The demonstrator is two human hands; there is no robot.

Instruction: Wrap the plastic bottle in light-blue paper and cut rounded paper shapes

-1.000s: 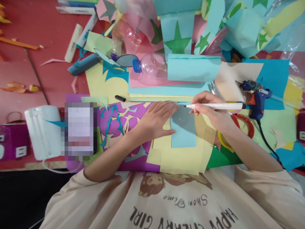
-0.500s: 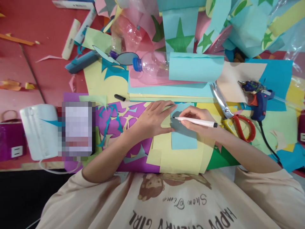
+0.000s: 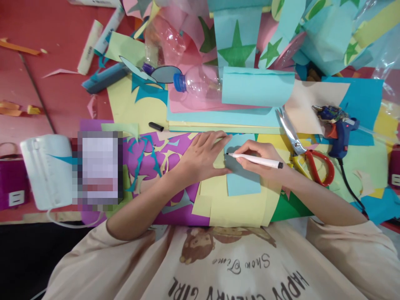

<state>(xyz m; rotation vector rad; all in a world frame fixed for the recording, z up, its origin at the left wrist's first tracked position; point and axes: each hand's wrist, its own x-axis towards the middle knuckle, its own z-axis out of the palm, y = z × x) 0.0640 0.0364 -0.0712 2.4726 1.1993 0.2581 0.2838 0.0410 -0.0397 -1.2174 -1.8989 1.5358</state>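
Observation:
My right hand (image 3: 261,160) is closed on a white marker (image 3: 259,159) with a black end, its dark tip at the left part of a light blue paper piece (image 3: 243,183). That piece lies on pale yellow sheets (image 3: 237,212). Flat beside it, my left hand (image 3: 204,156) has its fingers apart, with the thumb and fingertips at the blue paper's left edge. Above my left hand lies a small black marker cap (image 3: 156,126). Whether the tip has left a line on the paper I cannot tell.
Scissors (image 3: 298,148) with red and yellow handles lie right of my right hand, near a blue glue gun (image 3: 342,131). A plastic bottle (image 3: 203,83) wrapped in light blue paper lies ahead. Purple paper scraps (image 3: 184,141) and a pixelated device (image 3: 98,166) are left.
The light blue paper has turned slightly, its lower end shifting right. Both hands stay in nearly the same place, the marker still in my right hand.

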